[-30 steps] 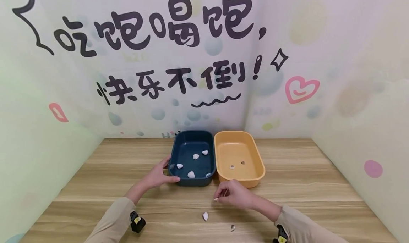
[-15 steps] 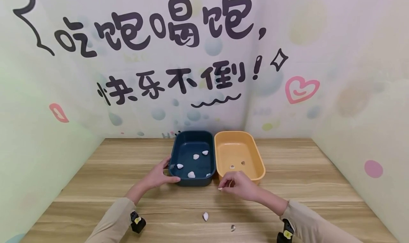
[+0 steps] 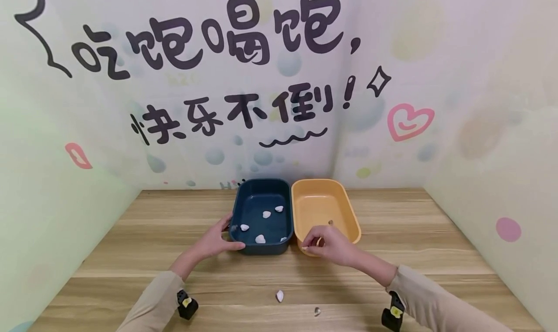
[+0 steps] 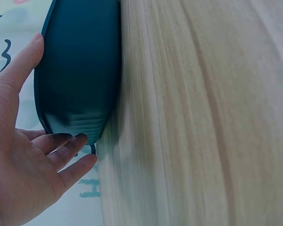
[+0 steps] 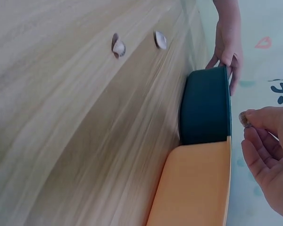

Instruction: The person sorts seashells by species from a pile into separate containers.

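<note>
My left hand [image 3: 213, 240] rests at the near left corner of a dark blue bin [image 3: 263, 249], its thumb along the rim and its fingers against the outer side. In the left wrist view those fingers [image 4: 68, 153] look fairly straight. Several white seashells [image 3: 260, 239] lie in this bin. My right hand [image 3: 334, 245] is over the near edge of an orange bin [image 3: 355, 228]. Between thumb and fingertips it pinches a small ribbed seashell [image 5: 244, 119], seen best in the right wrist view. A small brownish shell [image 3: 331, 222] shows inside the orange bin; my hand covers part of its floor.
On the wooden table [image 3: 174, 220] in front of the bins lie a white shell [image 3: 280, 296] and a smaller brownish one [image 3: 317, 311]. The two bins stand side by side near the printed back curtain [image 3: 196, 167].
My right hand has moved from the table in front of the orange bin up over its near edge, carrying the pinched seashell. The left hand stays at the blue bin.
</note>
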Demonstrator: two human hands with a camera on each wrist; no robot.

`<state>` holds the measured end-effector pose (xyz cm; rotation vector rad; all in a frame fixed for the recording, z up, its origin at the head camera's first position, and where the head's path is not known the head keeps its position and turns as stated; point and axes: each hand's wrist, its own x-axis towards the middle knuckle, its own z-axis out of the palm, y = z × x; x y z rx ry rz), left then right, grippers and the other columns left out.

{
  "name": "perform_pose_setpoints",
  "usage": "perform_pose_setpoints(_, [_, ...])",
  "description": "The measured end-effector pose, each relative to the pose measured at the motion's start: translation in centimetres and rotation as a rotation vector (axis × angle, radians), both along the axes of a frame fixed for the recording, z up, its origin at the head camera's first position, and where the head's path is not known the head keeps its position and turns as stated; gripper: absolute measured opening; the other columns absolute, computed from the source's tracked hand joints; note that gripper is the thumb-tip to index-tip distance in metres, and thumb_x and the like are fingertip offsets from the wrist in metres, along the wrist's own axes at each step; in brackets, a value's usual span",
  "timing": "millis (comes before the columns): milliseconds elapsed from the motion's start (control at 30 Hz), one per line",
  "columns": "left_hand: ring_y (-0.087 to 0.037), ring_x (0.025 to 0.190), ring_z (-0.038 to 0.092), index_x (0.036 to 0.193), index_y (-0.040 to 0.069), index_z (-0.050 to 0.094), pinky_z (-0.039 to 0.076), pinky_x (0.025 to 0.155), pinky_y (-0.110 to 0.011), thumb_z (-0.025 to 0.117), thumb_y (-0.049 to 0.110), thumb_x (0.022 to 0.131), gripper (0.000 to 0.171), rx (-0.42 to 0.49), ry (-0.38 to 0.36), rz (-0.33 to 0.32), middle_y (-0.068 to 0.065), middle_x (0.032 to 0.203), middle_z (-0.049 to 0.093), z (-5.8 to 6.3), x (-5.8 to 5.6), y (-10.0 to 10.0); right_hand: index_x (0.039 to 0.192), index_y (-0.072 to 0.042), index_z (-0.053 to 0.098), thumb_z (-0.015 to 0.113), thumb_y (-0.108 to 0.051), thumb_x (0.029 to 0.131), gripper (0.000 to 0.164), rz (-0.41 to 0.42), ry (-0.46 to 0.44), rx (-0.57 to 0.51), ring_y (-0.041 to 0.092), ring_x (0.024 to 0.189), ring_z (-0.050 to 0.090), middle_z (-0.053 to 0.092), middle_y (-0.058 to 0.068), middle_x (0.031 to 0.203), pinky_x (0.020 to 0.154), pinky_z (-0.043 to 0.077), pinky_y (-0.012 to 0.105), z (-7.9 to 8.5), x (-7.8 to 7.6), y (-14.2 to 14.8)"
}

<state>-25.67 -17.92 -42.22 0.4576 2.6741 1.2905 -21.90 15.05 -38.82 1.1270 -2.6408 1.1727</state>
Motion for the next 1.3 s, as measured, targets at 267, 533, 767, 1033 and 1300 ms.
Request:
perform_pose_setpoints(267, [-0.036,0.127,0.034,0.142,0.001,0.021,0.028,0.101,-0.054,0.075,0.033,0.073,0.094,-0.004,-0.015,0.011,-0.022,0.141,0.033,-0.1,0.0,-0.1,0.079,-0.006,0.068,0.071,-0.001,0.076,0.007,-0.031,0.065,-0.011,0.004,0.067,0.055,0.063,-0.003,0.074,0.057,0.048,0.021,0.1,-1.0,1.2])
perform_pose_setpoints(533, [-0.036,0.127,0.034,0.142,0.001,0.021,0.030,0.100,-0.053,0.076,0.033,0.073,0.094,-0.005,-0.017,0.014,-0.022,0.140,0.034,-0.1,-0.1,-0.1,0.078,-0.003,0.067,0.069,0.002,0.076,0.006,-0.066,0.094,-0.039,0.009,0.066,0.057,0.064,0.003,0.074,0.056,0.047,0.021,0.8,-2.1,2.2])
perform_pose_setpoints(767, [-0.036,0.127,0.035,0.142,0.001,0.022,0.029,0.101,-0.052,0.076,0.033,0.072,0.094,-0.009,-0.014,0.019,-0.022,0.140,0.035,-0.1,0.0,-0.1,0.078,0.000,0.065,0.067,0.005,0.076,0.005,-0.129,0.088,-0.036,0.010,0.066,0.056,0.064,0.005,0.074,0.056,0.047,0.021,0.4,-3.1,3.2])
perform_pose_setpoints(1033, [-0.037,0.128,0.033,0.142,0.001,0.021,0.029,0.101,-0.052,0.076,0.034,0.072,0.094,-0.011,-0.025,0.022,-0.022,0.141,0.033,0.0,0.0,0.0,0.081,0.003,0.065,0.066,-0.001,0.080,0.004,-0.190,0.076,-0.029,0.010,0.069,0.057,0.063,0.003,0.076,0.058,0.048,0.022,-0.3,-4.3,4.4])
perform_pose_setpoints(1300, [-0.037,0.128,0.033,0.142,0.001,0.021,0.030,0.101,-0.052,0.076,0.033,0.073,0.094,0.001,-0.031,0.018,-0.022,0.141,0.032,0.1,0.1,0.0,0.079,0.003,0.065,0.067,-0.002,0.079,0.005,-0.253,0.052,-0.022,0.009,0.067,0.056,0.063,0.002,0.074,0.058,0.047,0.021,-1.1,-5.2,4.8])
